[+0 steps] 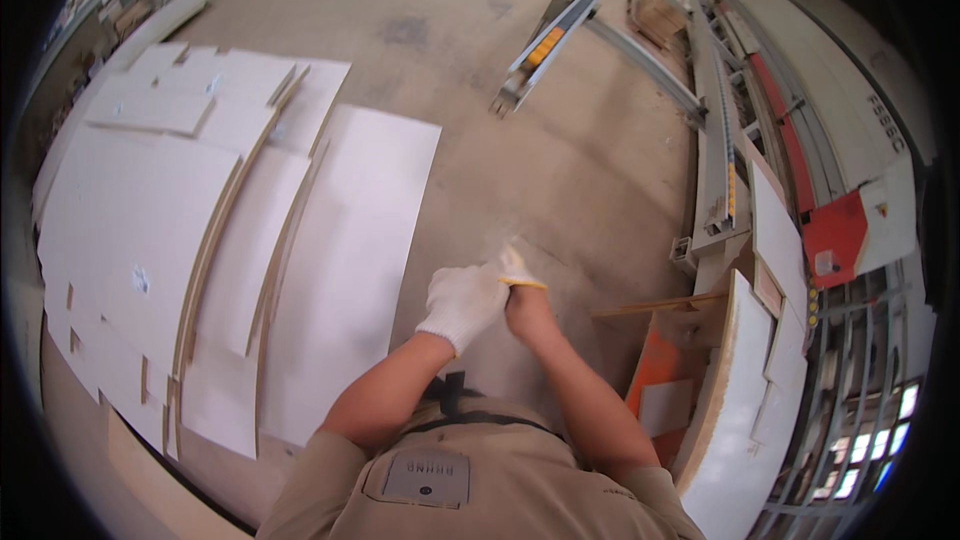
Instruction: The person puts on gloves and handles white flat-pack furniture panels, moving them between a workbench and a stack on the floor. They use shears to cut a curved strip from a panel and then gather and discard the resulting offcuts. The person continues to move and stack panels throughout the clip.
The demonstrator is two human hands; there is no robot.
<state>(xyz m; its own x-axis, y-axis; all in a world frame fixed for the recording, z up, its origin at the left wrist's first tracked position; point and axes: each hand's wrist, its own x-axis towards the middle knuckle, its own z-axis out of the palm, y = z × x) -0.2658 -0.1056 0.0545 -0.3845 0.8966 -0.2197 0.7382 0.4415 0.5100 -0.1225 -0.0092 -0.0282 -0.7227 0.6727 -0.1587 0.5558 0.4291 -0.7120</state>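
we have both hands together in front of the body: the left hand (468, 296), inside a white knitted glove (453, 313), touches the right hand (513, 268), whose pale glove (524, 281) has a yellow hem. blur hides the fingers, so we cannot tell whether either hand is clamped on fabric. we judge that a hard tug at the cuff could stretch the knit or leave the fingertips bunched, and a loose hem could snag. our bare forearms could be scraped by the edges of the white boards (130, 200) on the left or the upright panels (735, 370) on the right; the overlapping boards might slide if knocked. as for writing, we see lettering on the grey patch (427, 478) on our shirt (500, 475), dark characters on the pale machine housing (850, 90), and a small yellow sign (882, 210), too small to read.
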